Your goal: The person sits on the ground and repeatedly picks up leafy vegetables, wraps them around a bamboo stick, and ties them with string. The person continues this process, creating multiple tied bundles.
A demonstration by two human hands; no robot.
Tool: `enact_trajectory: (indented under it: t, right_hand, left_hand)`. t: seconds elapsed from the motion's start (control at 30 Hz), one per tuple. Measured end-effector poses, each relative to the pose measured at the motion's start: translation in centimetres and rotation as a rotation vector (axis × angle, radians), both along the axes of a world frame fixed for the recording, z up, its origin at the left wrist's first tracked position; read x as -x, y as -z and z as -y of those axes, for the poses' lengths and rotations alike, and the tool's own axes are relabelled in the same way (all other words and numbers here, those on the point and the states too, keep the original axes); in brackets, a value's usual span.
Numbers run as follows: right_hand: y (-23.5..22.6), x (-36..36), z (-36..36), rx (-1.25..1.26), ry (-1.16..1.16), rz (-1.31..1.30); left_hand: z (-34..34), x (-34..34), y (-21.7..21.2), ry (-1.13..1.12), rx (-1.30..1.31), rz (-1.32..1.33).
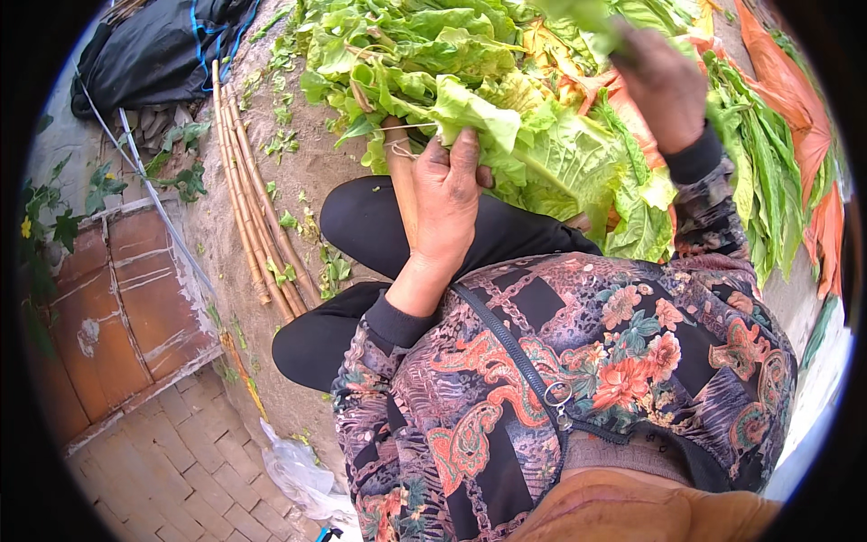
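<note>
My left hand (pixel 449 200) is closed, thumb and fingers pinching the base of a pale green tobacco leaf (pixel 479 116). Beside it a wooden pole (pixel 400 172) runs under the hand, its far end among the leaves. A thin whitish string (pixel 404 149) loops over the pole and reaches my fingers. Farther up and to the right, my right hand (pixel 664 90) is blurred by motion, and its fingers close on a smeared green leaf (pixel 582 11). Broad tobacco leaves (pixel 578 167) lie heaped in front of my crossed legs, partly hiding the pole.
Several slender canes (pixel 248 194) lie on the dirt to the left. Beyond them are a black bundle (pixel 153 50) with blue cord and a rusty brown metal panel (pixel 126 303). Orange cloth (pixel 786 81) lies among leaves on the right. A clear plastic bag (pixel 302 470) rests near the brick paving (pixel 181 461).
</note>
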State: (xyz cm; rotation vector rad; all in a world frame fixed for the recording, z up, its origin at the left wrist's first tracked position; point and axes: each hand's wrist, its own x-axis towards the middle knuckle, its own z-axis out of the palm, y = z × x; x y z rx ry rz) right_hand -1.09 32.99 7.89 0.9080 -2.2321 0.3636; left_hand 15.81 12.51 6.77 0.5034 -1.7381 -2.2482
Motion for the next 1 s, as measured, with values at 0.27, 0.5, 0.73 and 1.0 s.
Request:
enact_trajectory:
  t: [0.27, 0.5, 0.73, 1.0]
  right_hand:
    - [8.0, -8.4, 7.9, 0.072, -0.567, 0.472]
    - [10.1, -3.8, 9.7, 0.009, -0.833, 1.215]
    - [10.6, 0.4, 11.5, -0.486, -0.869, 1.05]
    - [12.3, -5.3, 15.8, -0.374, -0.61, 0.964]
  left_hand:
    - [1.2, -1.2, 1.0, 0.057, 0.36, -0.061]
    - [9.1, -6.0, -0.3, -0.122, 0.81, 0.237]
    - [18.1, -6.4, 3.8, -0.142, 0.505, 0.459]
    - [22.2, -6.3, 5.0, -0.252, -0.076, 0.414]
